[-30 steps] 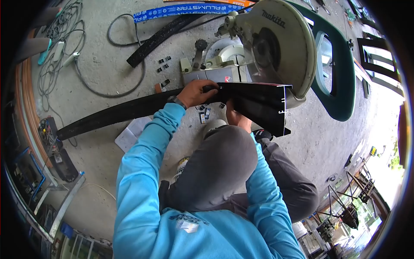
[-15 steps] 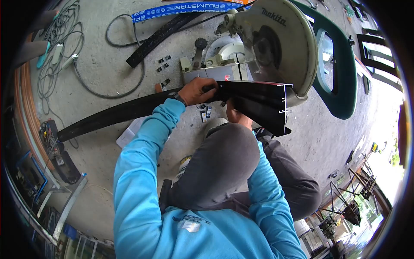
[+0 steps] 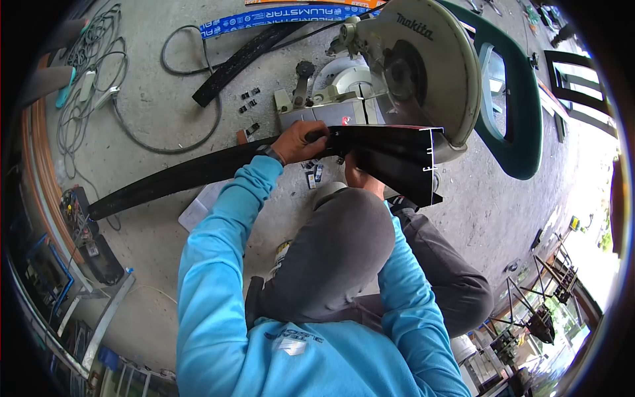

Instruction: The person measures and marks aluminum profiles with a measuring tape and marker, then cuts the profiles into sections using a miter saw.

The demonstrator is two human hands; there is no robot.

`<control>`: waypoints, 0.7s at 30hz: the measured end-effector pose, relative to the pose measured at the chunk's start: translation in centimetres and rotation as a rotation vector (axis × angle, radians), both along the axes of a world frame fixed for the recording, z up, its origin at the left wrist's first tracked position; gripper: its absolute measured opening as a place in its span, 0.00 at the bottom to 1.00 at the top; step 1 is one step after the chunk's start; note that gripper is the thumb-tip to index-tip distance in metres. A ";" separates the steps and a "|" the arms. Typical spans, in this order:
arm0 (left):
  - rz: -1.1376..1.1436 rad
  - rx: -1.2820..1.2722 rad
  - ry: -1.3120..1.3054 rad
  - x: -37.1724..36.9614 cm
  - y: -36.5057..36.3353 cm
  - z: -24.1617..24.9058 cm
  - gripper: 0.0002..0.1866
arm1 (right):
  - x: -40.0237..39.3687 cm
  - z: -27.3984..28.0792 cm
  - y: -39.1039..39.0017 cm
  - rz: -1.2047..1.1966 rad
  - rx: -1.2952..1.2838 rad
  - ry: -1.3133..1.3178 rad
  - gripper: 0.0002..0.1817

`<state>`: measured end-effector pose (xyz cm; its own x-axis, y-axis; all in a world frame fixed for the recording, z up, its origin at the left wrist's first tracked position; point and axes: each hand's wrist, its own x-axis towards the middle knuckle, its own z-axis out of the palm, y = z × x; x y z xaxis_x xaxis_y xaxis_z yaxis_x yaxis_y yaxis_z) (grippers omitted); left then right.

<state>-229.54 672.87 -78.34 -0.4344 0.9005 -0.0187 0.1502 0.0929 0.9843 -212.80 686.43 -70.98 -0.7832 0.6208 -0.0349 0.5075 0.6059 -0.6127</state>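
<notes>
A long black metal profile (image 3: 390, 152) lies across in front of me, its cut end with small lips and channels facing right. My left hand (image 3: 301, 141) is closed over its upper edge near the middle; something dark shows between thumb and fingers, too small to name. Under the profile, by my raised knee, my right hand (image 3: 364, 177) grips it from below, with its fingertips hidden behind the metal. Just beyond the profile stands a Makita mitre saw (image 3: 430, 73) with a round guard and a green handle.
Small black pieces (image 3: 249, 99) and small packets (image 3: 314, 176) lie on the concrete floor. Another black strip (image 3: 241, 66) and a blue-wrapped length (image 3: 278, 22) lie beyond. Cable coils (image 3: 92, 86) and a dark toolbox (image 3: 92, 241) are at left. A white box (image 3: 200, 206) sits under the profile.
Hardly anything differs. The whole view has shifted slightly, and both hands keep the same hold on the black profile.
</notes>
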 end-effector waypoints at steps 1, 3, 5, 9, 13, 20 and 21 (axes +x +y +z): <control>-0.001 -0.003 -0.005 0.0 0.0 -0.1 0.07 | 0.0 0.0 0.0 -0.004 -0.001 0.015 0.14; 0.016 -0.041 -0.049 0.1 -0.3 -0.2 0.07 | -0.3 0.4 -0.2 -0.011 -0.023 0.012 0.14; 0.077 -0.042 -0.073 0.5 -0.6 -0.1 0.08 | -0.6 1.4 -0.2 -0.015 -0.068 -0.009 0.14; 0.192 -0.059 -0.136 2.4 -1.2 0.2 0.08 | -0.6 1.6 -0.2 -0.045 -0.147 -0.076 0.14; 0.206 -0.068 -0.171 3.0 -1.2 -0.5 0.09 | -0.7 2.4 -0.1 -0.064 -0.208 -0.149 0.16; 0.212 -0.106 -0.165 3.0 -1.0 -0.3 0.08 | -0.9 2.6 -0.3 -0.094 -0.221 -0.151 0.15; 0.215 -0.107 -0.150 3.0 -1.0 -0.4 0.08 | -0.9 2.7 -0.5 -0.117 -0.227 -0.147 0.15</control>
<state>-226.53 671.87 -78.70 -0.6005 0.7774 -0.1871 -0.0310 0.2111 0.9770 -213.70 685.97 -68.29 -0.6832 0.6696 -0.2914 0.6592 0.3937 -0.6407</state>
